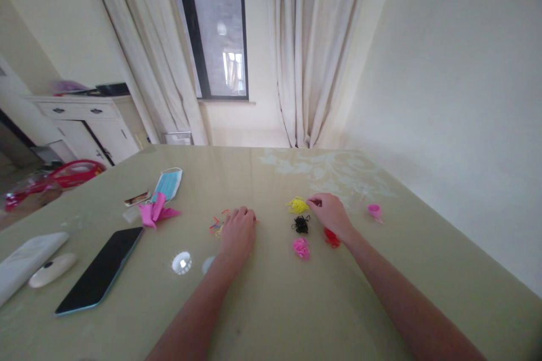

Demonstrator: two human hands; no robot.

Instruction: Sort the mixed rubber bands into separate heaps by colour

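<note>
Glossy pale-green worktop (271,321), cream curtains (324,39) and dark-framed window (218,28) beyond. Left hand (239,228) palm down, fingers curled over a small scatter of thin multicoloured strands (218,232); cannot tell if gripping. Right hand (331,212) fingertips bunched at right edge of a yellow tangle of thin strands (297,205); grip unclear. Black stringy clump (301,224) and pink stringy clump (301,249) nearer the wearer; red stringy clump (332,238) just beside right wrist.

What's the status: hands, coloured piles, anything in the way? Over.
Left hand over loose coloured strands. Right hand at edge of yellow pile. Black pile, then pink pile, nearer the person. Right wrist partly hides red pile.
</note>
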